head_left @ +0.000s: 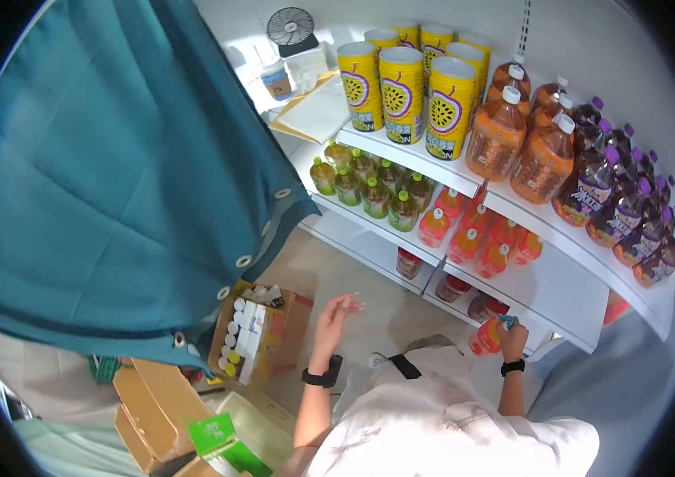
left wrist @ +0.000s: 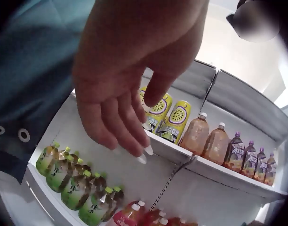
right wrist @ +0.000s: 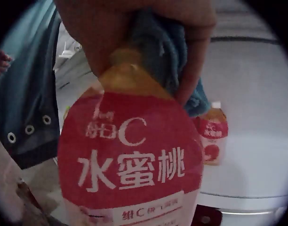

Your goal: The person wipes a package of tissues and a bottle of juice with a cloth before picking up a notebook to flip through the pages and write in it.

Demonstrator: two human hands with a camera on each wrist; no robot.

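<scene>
Right fingers [right wrist: 198, 61] curl round the neck of the peach bottle [right wrist: 130, 165], with a blue cloth [right wrist: 158, 42] bunched between skin and cap, so the right hand [head_left: 512, 338] pinches fabric as much as plastic. The bottle hangs label-out at the near right of the shelving, low down. I can't tell whether its base rests on anything. Main risk as I read it: the cloth slides on the smooth neck and the bottle drops, since nothing shows under its base. Second risk: with only a neck grip the heavy body can swing and clip the twin bottle [right wrist: 212, 136], which stands alone further back on the white shelf [right wrist: 257, 165]. If that one tips, it could roll off the front. The cloth also hides the cap, so I can't say if the cap is tight, and a loose one would leak. Left fingers [left wrist: 116, 122] are relaxed, slightly spread and hold nothing. The left hand [head_left: 336, 312] hovers in mid-air, well apart from the bottle, between the open cardboard box [head_left: 293, 318] of white-capped bottles on the left and the shelving, too far off to catch a slip. The teal curtain [head_left: 115, 159] hangs close on the left, and a wide left-arm move could snag it.
</scene>
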